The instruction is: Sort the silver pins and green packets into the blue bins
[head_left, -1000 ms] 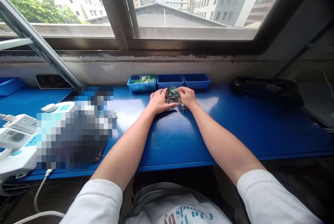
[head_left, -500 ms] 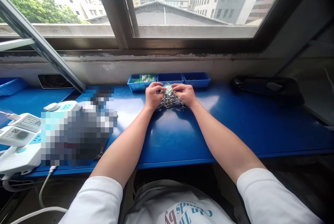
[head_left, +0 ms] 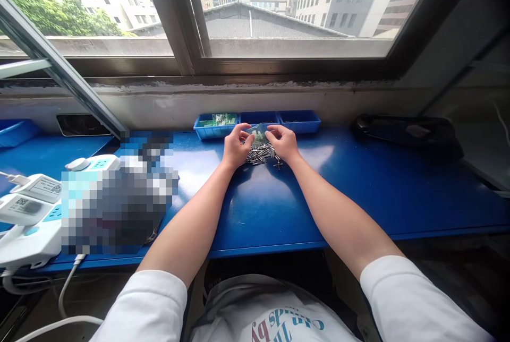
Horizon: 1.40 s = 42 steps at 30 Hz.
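Observation:
A small clear plastic bag (head_left: 258,133) with pale pieces inside is stretched between my two hands. My left hand (head_left: 237,146) pinches its left edge, and my right hand (head_left: 283,143) pinches the right edge. Right below the bag, a pile of metal screws (head_left: 258,155) lies on the blue table (head_left: 263,209), partly covered by my fingers. Behind my hands stand three joined blue bins; the left bin (head_left: 215,132) holds small green-edged bags, while the middle bin (head_left: 258,117) and right bin (head_left: 300,121) have small dark items in them.
White power strips (head_left: 35,236) with plugs and cables are at the left, beside a blurred-out dark object (head_left: 123,209). A phone (head_left: 83,124) lies near a slanted metal bar (head_left: 71,76). At the right is a black case (head_left: 410,135).
The bag is now spread wider and flatter between my fingers. My hands have moved slightly apart from the bunched bag.

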Available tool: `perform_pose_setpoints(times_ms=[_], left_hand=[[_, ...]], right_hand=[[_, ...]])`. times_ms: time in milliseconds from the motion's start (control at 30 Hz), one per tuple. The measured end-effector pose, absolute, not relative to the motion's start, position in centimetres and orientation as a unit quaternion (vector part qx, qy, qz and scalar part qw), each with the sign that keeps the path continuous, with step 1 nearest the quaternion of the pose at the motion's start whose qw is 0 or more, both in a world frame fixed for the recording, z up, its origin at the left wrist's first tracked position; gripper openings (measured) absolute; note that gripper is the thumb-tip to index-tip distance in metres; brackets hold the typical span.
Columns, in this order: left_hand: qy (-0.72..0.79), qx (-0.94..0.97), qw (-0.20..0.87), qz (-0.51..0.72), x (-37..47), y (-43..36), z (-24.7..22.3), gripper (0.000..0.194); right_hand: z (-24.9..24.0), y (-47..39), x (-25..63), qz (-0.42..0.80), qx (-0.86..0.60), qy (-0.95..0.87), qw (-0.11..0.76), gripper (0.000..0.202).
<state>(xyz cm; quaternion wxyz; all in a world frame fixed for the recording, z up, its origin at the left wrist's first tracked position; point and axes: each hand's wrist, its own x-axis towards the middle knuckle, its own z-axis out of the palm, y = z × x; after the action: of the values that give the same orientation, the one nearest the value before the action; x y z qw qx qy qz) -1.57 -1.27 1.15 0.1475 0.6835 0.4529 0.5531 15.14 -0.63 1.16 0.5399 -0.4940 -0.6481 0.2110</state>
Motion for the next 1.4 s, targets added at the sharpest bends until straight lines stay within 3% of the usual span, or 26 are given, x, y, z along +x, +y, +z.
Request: perform_pose_setpoints(times_ms=[100,400,600,733,867,1067,1233,1400], left_hand=[[0.456,0.67,0.13,0.572,-2.0,-0.7,1.1,0.017],[0.573,0.571,0.033,0.587,-5.6,2.6,2.7,0.037],[0.677,0.587,-0.011,0.444,-7.5,4.0,3.1,0.051],[0.724,0.621,-0.025,0.3,-8.2,4.2,3.5,0.05],[0.743,0.622,-0.027,0.244,-8.1,3.9,3.7,0.051],[0.742,0.631,-0.022,0.228,-8.0,3.4,3.1,0.064],[0.715,0.63,-0.047,0.299,-7.4,2.3,3.0,0.065],[0.633,0.703,-0.002,0.323,-5.9,1.1,2.7,0.053]], right_hand=[[1.1,-0.6,15.3,0.186,-0.504,-0.642,0.547,0.026],[-0.5,0.6,16.2,0.154,-0.552,-0.643,0.509,0.023],[-1.2,1.3,16.4,0.162,-0.571,-0.644,0.483,0.026],[-1.3,1.4,16.3,0.168,-0.57,-0.654,0.469,0.027],[-1.3,1.3,16.3,0.168,-0.57,-0.658,0.463,0.027],[-1.3,1.3,16.3,0.172,-0.574,-0.66,0.452,0.027],[-0.7,0.9,16.1,0.18,-0.585,-0.644,0.459,0.025],[0.7,0.1,16.2,0.217,-0.619,-0.585,0.478,0.053]])
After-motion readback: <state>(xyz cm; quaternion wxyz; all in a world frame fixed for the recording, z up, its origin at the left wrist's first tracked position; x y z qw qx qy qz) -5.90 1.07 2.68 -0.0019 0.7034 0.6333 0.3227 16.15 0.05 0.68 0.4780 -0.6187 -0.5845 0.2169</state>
